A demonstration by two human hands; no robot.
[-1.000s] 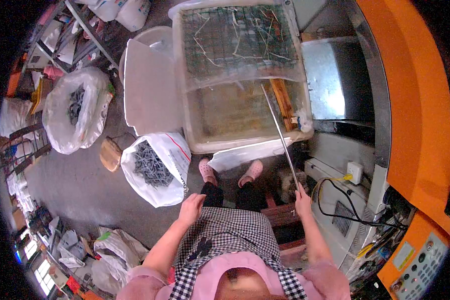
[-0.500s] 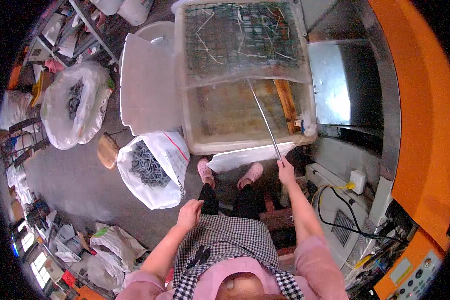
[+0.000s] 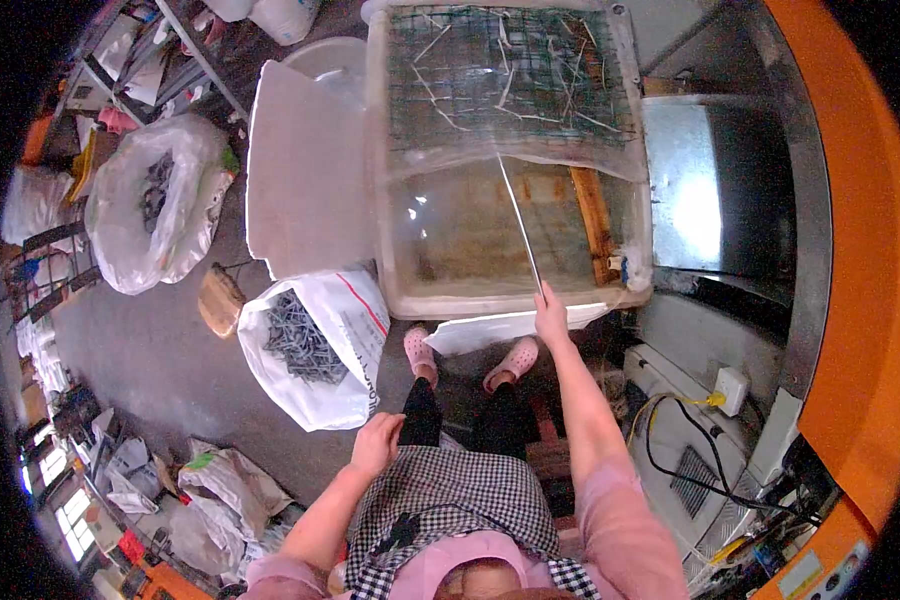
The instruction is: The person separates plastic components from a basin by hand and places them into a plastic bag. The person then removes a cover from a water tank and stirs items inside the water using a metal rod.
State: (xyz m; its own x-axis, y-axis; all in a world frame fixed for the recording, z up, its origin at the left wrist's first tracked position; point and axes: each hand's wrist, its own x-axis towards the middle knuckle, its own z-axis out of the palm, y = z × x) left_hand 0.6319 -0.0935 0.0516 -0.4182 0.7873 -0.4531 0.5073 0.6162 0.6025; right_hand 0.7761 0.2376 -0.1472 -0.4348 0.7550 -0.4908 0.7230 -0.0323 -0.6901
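Observation:
My right hand (image 3: 552, 318) is closed around the near end of a thin metal rod (image 3: 520, 222). The rod slants forward over a large plastic tub (image 3: 515, 302), and its far end meets the edge of a clear sheet. Beneath that sheet lies a green wire mesh (image 3: 450, 90) with thin white strands across it; rusty-brown staining shows in the tub's near half. My left hand (image 3: 378, 442) hangs by my checked apron (image 3: 450, 490) with its fingers curled together; whatever they may hold is hidden.
A white sack (image 3: 355, 340) of grey, nail-like pieces stands left of my feet, near a larger clear bag (image 3: 120, 225). A flat white board (image 3: 305, 180) flanks the tub. On the right are an orange machine (image 3: 875, 200), a metal chute (image 3: 685, 180) and a black cable (image 3: 705, 430).
My right hand has moved left and slightly up with the rod, which now stands steeper. The view has shifted a little; the left hand stays curled by the apron.

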